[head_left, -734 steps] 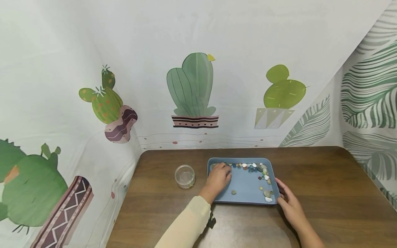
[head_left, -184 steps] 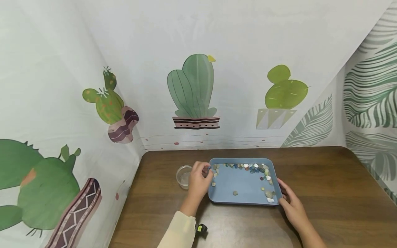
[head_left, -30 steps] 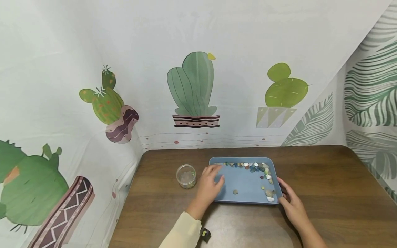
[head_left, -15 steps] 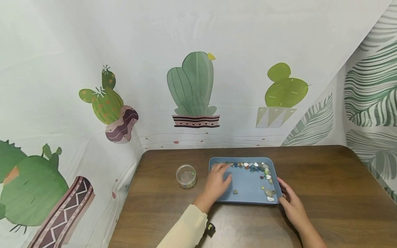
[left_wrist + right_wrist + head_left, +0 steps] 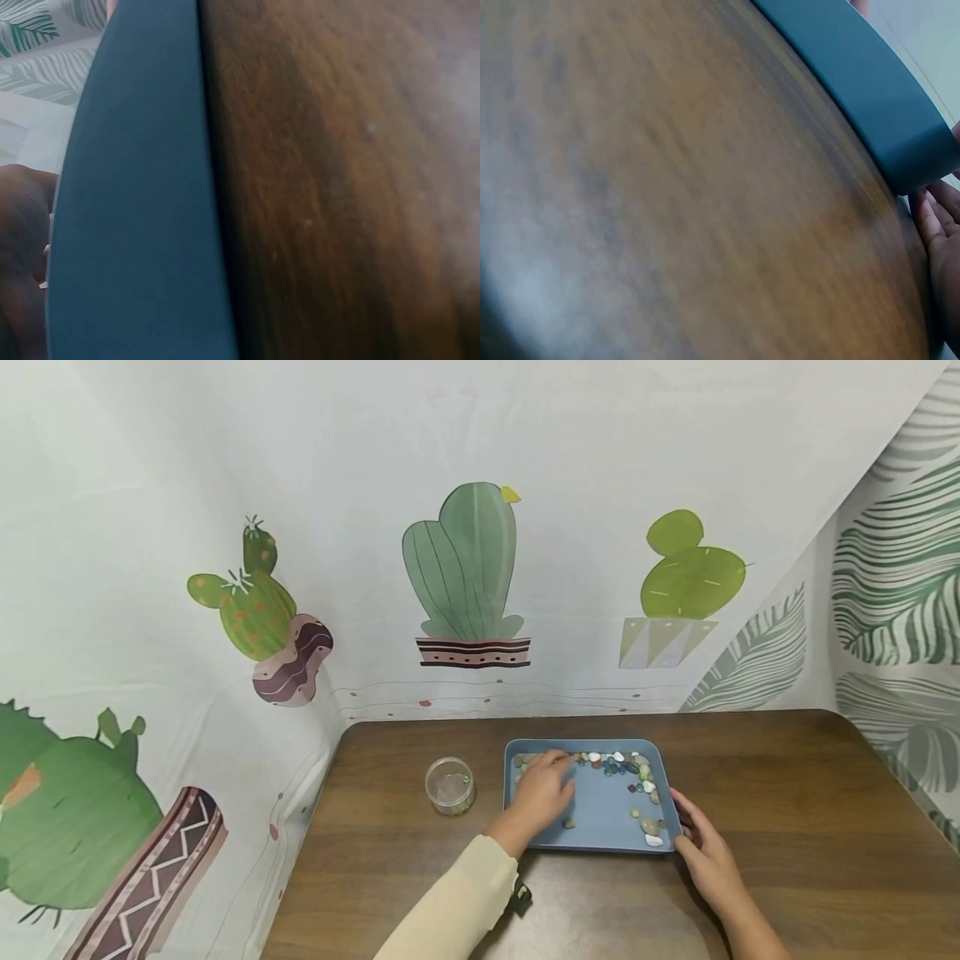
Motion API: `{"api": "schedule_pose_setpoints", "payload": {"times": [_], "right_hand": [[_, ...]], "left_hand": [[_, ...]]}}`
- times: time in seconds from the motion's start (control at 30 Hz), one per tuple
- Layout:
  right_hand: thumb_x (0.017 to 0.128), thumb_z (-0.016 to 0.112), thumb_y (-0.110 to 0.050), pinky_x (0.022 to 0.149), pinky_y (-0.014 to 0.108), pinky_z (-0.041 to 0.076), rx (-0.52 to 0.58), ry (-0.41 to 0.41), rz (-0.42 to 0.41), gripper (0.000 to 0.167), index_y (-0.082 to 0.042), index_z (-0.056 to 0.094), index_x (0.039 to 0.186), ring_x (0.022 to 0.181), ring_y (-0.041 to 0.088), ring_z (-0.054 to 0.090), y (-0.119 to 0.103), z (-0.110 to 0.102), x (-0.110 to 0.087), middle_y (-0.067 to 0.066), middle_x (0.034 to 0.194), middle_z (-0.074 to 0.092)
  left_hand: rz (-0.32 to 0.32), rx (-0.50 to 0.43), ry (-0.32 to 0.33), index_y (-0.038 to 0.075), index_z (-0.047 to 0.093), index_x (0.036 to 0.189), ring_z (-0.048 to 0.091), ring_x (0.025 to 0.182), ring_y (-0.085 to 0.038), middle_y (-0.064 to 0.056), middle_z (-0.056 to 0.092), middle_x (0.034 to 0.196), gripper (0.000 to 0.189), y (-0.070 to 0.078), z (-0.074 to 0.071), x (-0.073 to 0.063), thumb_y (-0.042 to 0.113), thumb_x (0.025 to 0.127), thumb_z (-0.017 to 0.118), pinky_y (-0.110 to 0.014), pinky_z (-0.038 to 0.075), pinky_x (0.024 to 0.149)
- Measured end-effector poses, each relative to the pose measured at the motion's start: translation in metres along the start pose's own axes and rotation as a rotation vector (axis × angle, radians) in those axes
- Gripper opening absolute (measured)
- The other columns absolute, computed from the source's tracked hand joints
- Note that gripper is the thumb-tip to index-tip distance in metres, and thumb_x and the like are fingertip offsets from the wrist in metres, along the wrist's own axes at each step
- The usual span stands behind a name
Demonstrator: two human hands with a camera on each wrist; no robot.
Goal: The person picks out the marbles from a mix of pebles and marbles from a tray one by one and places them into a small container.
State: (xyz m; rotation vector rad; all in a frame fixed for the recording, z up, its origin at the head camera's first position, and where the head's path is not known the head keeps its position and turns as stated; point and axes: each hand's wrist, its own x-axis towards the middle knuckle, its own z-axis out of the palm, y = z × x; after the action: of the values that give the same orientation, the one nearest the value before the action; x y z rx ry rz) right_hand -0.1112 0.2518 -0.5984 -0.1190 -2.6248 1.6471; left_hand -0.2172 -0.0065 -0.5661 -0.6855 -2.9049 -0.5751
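Observation:
My left hand (image 5: 542, 793) reaches over the left part of the blue tray (image 5: 600, 839), fingertips at the row of small stones (image 5: 596, 757) along its back wall. Its thumb stands apart from the fingers, and the stones under the hand are hidden. My right hand (image 5: 705, 856) grips the tray's right side near the front corner; the right wrist view shows its fingers (image 5: 928, 217) at the tray's outer wall (image 5: 877, 97). Left of the tray stands a round clear tub (image 5: 450, 787) with a few small greenish pieces inside.
More stones, white, grey and green, line the tray's right side, including a white stone (image 5: 653, 841) at the front. One brownish pebble (image 5: 568, 823) lies near the front middle. The wooden table (image 5: 787, 810) meets a cactus-print cloth (image 5: 577, 610) behind it.
About six seconds ago my left hand pinched a small dark blue stone between tub and tray. Over the last second it moves right across the tray to the back row. My right hand stays put.

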Motion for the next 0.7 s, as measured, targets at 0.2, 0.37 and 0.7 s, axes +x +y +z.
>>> {"api": "schedule_pose_setpoints", "payload": {"times": [0.2,0.37,0.7], "right_hand": [[0.095,0.050,0.002,0.091,-0.006,0.029,-0.001,0.003,-0.004,0.071,-0.019,0.030,0.160,0.120,-0.023,0.029,0.000,-0.001,-0.002,0.021,0.159,0.036],[0.095,0.050,0.001,0.091,-0.006,0.029,0.004,0.001,-0.001,0.070,-0.020,0.030,0.160,0.120,-0.023,0.030,0.000,0.000,-0.002,0.019,0.160,0.035],[0.098,0.048,-0.004,0.088,-0.007,0.026,-0.011,-0.024,0.078,0.070,-0.024,0.025,0.161,0.143,0.034,0.036,-0.002,-0.002,0.002,0.014,0.166,0.028]], "left_hand": [[0.026,0.035,-0.033,0.015,0.062,0.139,0.059,0.125,-0.018,0.001,0.061,0.139,0.041,0.002,0.008,0.008,0.022,0.099,0.058,-0.030,0.051,0.103],[0.020,0.075,-0.062,0.016,0.061,0.141,0.059,0.123,-0.015,0.003,0.060,0.139,0.041,0.005,0.013,0.012,0.022,0.100,0.056,-0.027,0.052,0.100],[-0.016,0.126,-0.096,0.016,0.062,0.140,0.058,0.124,-0.013,0.003,0.058,0.139,0.039,0.015,0.017,0.020,0.020,0.101,0.054,-0.025,0.052,0.098]]}}
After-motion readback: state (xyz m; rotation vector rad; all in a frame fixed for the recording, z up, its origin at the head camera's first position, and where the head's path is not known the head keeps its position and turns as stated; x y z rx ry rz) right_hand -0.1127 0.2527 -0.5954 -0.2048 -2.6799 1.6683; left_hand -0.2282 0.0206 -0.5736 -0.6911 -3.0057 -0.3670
